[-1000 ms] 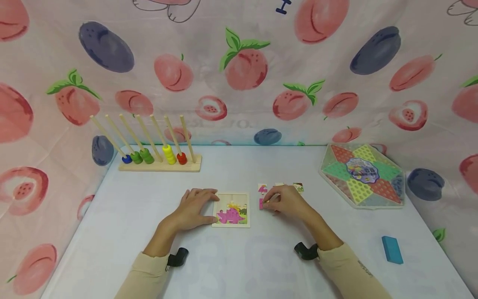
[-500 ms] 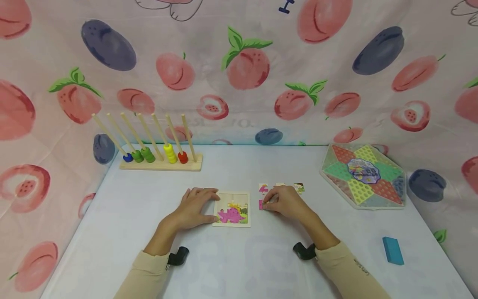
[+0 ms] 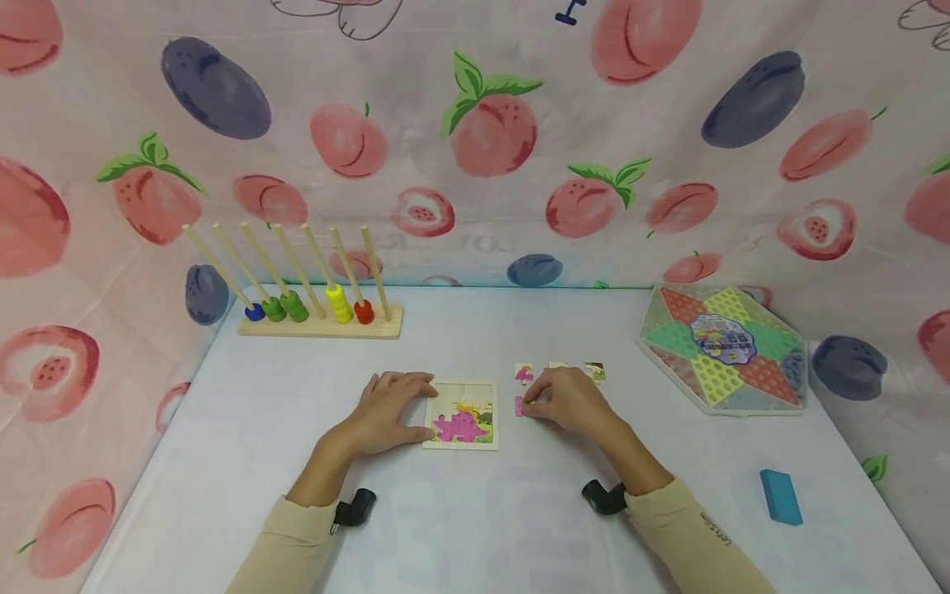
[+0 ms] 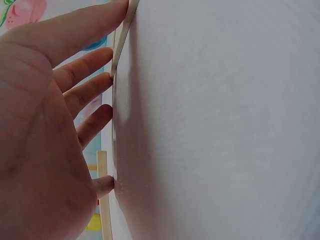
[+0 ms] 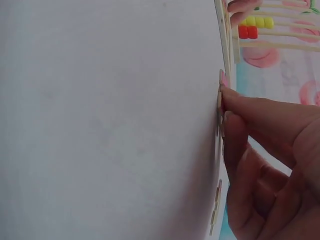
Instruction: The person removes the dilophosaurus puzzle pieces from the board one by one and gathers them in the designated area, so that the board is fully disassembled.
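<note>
A square wooden jigsaw puzzle board (image 3: 460, 446), partly filled with a pink dinosaur picture, lies in the middle of the table. My left hand (image 3: 384, 417) rests along its left side, thumb near the lower corner and fingertips at the upper corner; in the left wrist view these fingers are spread and fairly straight. To the right of the board, my right hand (image 3: 570, 402) pinches a small puzzle piece (image 5: 219, 102) low over the table, mostly covered by the fingertips. A pink puzzle piece (image 3: 519, 406) shows just left of those fingers.
Loose puzzle pieces (image 3: 523, 374) lie behind my right hand, one more (image 3: 594, 373) farther right. A wooden bead counting rack (image 3: 319, 328) stands back left. At back right is a hexagonal patterned box (image 3: 720, 351); a blue block (image 3: 781, 497) lies at front right.
Both hands stay in nearly the same places. The right wrist and forearm have shifted slightly left; the head view has moved a little.
</note>
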Demonstrator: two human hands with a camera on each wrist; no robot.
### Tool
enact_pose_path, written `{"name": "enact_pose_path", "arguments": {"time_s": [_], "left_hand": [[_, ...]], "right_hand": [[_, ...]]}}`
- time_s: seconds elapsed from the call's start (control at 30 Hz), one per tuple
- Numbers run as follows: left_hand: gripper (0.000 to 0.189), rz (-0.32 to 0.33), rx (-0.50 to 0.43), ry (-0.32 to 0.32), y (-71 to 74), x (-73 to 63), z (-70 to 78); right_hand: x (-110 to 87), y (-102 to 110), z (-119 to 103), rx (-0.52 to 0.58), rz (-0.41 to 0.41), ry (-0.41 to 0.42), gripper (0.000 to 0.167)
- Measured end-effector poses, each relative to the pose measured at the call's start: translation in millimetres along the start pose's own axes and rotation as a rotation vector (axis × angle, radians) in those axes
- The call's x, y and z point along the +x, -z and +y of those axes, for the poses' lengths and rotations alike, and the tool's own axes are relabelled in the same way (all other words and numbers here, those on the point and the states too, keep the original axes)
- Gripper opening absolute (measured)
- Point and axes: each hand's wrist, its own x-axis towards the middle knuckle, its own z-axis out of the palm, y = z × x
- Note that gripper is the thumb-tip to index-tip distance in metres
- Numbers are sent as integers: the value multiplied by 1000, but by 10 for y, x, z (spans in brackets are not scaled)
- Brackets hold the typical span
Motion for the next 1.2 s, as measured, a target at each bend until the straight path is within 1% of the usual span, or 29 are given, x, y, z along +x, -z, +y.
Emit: {"name": "enact_pose_path", "arguments": {"time_s": [0.17, 0.4, 0.53, 0.87, 1.07, 1.2], "left_hand": [[52, -3, 3, 4, -2, 4, -2], [52, -6, 11, 9, -1, 4, 4], [53, -5, 21, 1, 3, 3, 9], [53, 1, 25, -10, 5, -3, 16], [54, -1, 27, -3, 16, -8, 36], [53, -1, 25, -4, 22, -9, 40]], "right_hand": [[-7, -13, 11, -34, 15, 41, 7], [-4, -27, 19, -17, 11, 29, 8], [-12, -13, 11, -1, 2, 25, 9], [-17, 64, -20, -2, -11, 57, 8], [16, 99, -69, -1, 9, 48, 18], [48, 118, -165, 3, 10, 82, 26]]}}
